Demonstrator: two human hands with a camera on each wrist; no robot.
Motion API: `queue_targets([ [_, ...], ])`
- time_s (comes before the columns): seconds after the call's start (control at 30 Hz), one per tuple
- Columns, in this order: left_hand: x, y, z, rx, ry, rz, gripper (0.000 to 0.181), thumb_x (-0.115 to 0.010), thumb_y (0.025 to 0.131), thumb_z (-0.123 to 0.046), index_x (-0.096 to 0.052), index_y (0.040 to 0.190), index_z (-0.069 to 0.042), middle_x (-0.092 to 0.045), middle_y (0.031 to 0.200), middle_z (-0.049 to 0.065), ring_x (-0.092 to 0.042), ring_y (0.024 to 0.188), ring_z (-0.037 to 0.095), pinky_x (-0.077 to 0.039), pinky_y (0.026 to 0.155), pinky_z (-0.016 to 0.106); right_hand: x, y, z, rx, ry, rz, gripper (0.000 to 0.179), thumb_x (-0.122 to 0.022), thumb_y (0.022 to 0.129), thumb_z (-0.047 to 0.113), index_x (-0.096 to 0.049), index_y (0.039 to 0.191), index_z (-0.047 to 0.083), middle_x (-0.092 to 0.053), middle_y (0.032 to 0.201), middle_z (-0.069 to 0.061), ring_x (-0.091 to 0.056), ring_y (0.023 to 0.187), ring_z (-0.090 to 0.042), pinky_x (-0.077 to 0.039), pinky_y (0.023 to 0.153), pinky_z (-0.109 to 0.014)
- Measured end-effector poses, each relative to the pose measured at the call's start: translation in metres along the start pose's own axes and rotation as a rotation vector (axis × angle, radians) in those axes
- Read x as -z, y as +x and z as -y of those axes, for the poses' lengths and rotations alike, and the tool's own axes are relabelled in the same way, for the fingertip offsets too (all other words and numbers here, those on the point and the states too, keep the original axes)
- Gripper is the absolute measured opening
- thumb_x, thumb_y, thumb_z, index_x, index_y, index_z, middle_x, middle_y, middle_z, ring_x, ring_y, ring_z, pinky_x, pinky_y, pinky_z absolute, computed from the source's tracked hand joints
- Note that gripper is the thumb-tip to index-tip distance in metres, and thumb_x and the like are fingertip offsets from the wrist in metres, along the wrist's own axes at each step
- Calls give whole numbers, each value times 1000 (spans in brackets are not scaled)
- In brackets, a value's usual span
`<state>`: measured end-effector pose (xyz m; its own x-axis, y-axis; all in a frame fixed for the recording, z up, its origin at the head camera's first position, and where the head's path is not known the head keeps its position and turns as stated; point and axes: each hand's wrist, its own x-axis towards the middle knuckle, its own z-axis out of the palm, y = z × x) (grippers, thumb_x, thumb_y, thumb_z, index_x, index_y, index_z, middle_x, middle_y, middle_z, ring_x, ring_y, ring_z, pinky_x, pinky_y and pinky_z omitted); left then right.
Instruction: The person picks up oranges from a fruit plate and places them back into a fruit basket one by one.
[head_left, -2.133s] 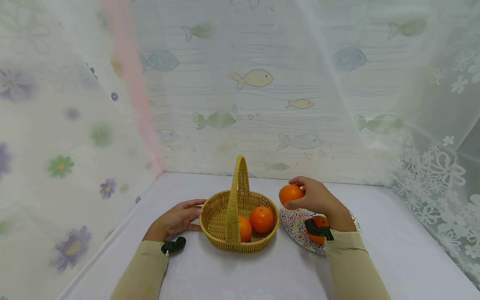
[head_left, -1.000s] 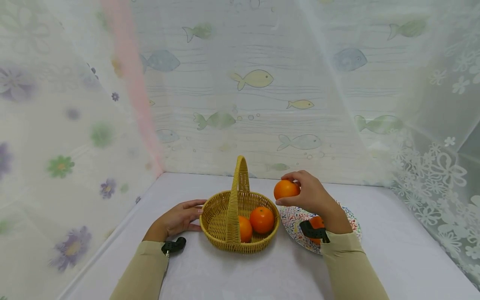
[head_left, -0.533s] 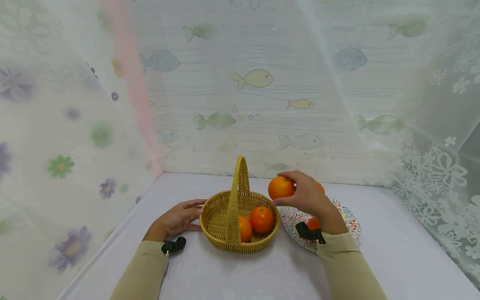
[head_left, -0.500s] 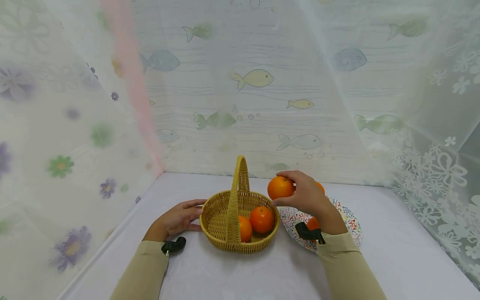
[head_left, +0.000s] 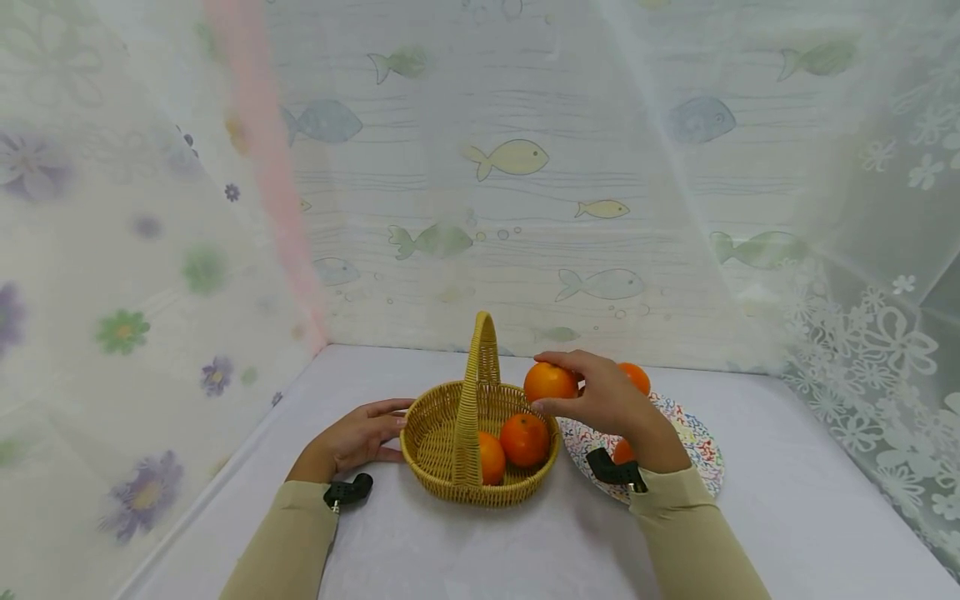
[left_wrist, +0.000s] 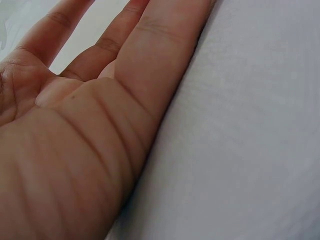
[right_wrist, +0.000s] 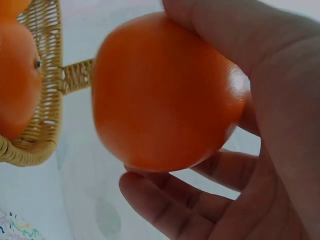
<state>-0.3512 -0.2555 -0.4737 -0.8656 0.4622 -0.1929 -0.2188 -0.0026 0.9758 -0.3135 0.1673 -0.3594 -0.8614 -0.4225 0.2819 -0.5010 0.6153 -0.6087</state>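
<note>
A yellow wicker basket [head_left: 442, 492] with a tall arched handle stands mid-table in the head view. Two oranges lie inside it: one orange [head_left: 524, 440] on the right, the other orange [head_left: 491, 458] partly behind the handle. The left hand [head_left: 360, 437] rests on the table, its extended fingertips touching the basket's left side. In the left wrist view only palm and fingers show. The right hand [head_left: 600, 396] holds an orange [head_left: 550, 382] between thumb and fingers at the basket's back right rim. In the right wrist view the held orange [right_wrist: 165, 95] is beside the basket [right_wrist: 50, 100].
A round plate [head_left: 693, 437] with a multicoloured speckled pattern lies right of the basket, partly under the right forearm. One orange [head_left: 624, 451] on it is mostly hidden by the wrist. Another orange [head_left: 635, 377] shows behind the right hand. A fish-print curtain [head_left: 510, 233] hangs behind the white table [head_left: 480, 558].
The right hand has carried its orange left from above the plate to the basket's right rim, dipping slightly at the end. The left hand and basket stay in place.
</note>
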Motion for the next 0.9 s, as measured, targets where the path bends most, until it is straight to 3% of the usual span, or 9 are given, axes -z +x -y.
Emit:
queue_targets([
  [0.23, -1, 0, -1, 3, -3, -1, 59, -66, 103, -20, -43, 157, -11, -59, 149, 8, -66, 123, 23, -58, 96, 55, 0, -3, 5, 61, 23, 76, 64, -92, 78, 31, -64, 135, 40, -63, 135, 11, -63, 109, -17, -58, 91, -34],
  [0.6, 0, -1, 1, -27, 3, 32, 58, -60, 106, -16, -39, 159, -8, -59, 147, 5, -67, 122, 21, -59, 96, 54, -3, -6, 14, 18, 61, 240, 63, -92, 77, 26, -66, 134, 29, -62, 131, 12, -61, 110, -19, -58, 90, -34],
  [0.9, -2, -3, 0, -29, -1, 32, 58, -61, 105, -16, -39, 158, -7, -59, 147, 6, -67, 121, 21, -59, 96, 54, -4, -10, 17, -26, 43, 365, 57, -91, 74, 26, -69, 127, 33, -64, 123, 11, -61, 104, -20, -57, 88, -35],
])
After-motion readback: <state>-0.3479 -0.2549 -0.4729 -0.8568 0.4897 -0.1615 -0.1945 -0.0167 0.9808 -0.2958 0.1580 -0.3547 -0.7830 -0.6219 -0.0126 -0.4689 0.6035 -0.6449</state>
